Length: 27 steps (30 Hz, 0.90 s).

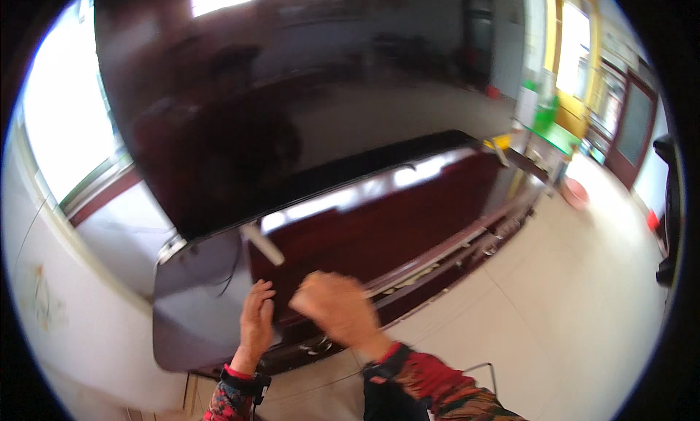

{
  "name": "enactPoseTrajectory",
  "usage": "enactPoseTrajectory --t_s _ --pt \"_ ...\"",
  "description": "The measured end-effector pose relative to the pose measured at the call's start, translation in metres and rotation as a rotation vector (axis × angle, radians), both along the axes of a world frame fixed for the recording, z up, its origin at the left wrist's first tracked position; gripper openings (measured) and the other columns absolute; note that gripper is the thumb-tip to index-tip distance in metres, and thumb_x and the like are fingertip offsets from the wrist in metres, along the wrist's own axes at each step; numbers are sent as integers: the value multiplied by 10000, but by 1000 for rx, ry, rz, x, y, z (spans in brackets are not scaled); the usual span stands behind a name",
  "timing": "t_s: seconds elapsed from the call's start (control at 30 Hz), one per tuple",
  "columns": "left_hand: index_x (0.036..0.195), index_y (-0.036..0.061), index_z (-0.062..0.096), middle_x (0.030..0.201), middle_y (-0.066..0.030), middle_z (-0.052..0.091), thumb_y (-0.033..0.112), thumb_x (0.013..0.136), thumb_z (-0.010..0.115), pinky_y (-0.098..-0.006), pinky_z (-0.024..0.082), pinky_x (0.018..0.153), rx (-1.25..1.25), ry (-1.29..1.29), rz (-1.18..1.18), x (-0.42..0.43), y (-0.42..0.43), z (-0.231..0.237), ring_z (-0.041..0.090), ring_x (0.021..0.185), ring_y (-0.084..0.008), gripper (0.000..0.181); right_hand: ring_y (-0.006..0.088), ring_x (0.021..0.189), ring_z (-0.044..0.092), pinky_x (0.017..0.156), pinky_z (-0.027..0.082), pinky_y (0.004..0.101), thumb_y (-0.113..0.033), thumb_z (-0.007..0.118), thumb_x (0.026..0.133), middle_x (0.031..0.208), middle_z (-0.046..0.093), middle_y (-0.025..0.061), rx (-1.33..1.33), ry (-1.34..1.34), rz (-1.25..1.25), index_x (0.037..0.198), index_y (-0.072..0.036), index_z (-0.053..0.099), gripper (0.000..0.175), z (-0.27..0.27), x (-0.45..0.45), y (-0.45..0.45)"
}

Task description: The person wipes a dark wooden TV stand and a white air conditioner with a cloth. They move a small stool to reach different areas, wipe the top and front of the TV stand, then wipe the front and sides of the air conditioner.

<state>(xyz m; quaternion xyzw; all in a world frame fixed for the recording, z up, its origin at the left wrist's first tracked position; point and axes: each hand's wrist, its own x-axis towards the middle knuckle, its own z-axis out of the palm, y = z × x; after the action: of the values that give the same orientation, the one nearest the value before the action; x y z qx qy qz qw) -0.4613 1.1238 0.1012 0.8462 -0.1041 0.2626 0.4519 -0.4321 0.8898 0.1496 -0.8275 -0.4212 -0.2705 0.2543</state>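
Observation:
My left hand (pixel 256 317) is over the left part of a dark, glossy TV cabinet (pixel 377 224), its fingers slightly bent and nothing seen in it. To its right, my right hand (pixel 340 307) is blurred and curled above the cabinet's front edge; whether it holds something cannot be told. Beyond both hands stands a large flat-screen television (pixel 306 104) with a black, reflecting screen. A pale television foot (pixel 262 245) rests on the cabinet just ahead of my hands, and a dark cable (pixel 234 268) hangs near it.
Drawers with metal handles (pixel 489 250) line the cabinet's front. At the right are a green-edged stand (pixel 552 136) and a pink basin (pixel 575 193) on the tiled floor. A white wall (pixel 82 311) and a bright window (pixel 68 109) border the left. A thin dark metal frame (pixel 492 373) is near my right forearm.

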Motion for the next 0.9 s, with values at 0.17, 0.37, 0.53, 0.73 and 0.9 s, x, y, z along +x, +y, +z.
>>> enactPoseTrajectory --t_s 0.17,0.37,0.53,0.73,0.9 --pt "1191 14 620 1279 -153 635 -23 938 607 -380 459 1052 80 56 106 -79 45 -22 587 1251 -287 256 323 1007 652 858 523 463 -127 611 956 1118 687 129 141 -71 -240 1112 -71 682 180 -27 59 -119" --pt "1156 -1 645 1039 -66 717 52 1003 599 -289 543 885 -437 329 275 -134 95 -76 701 970 -159 169 397 1246 535 1068 439 489 -186 597 979 1370 572 194 -52 -16 -713 1359 2 571 425 -35 103 -196" --pt "1101 -9 662 1046 -73 714 56 1011 596 -291 571 849 -656 280 262 -147 106 -108 712 924 -159 129 402 1198 549 997 430 523 -144 628 912 1353 577 164 29 -139 -557 1325 -23 594 431 -54 51 -79" --pt "1118 -9 657 1047 -57 708 73 1017 584 -277 551 839 -606 324 231 -146 97 -108 693 919 -137 150 347 1215 575 951 437 488 -172 599 936 1334 594 94 82 -228 -86 1290 -141 603 356 -39 -29 88" --pt "1108 -15 662 1023 -53 714 89 1017 583 -280 552 840 -619 325 270 -159 111 -92 696 911 -134 160 300 1182 587 949 433 455 -190 644 896 1284 624 62 -10 -112 348 1170 -153 665 277 -73 -60 157"
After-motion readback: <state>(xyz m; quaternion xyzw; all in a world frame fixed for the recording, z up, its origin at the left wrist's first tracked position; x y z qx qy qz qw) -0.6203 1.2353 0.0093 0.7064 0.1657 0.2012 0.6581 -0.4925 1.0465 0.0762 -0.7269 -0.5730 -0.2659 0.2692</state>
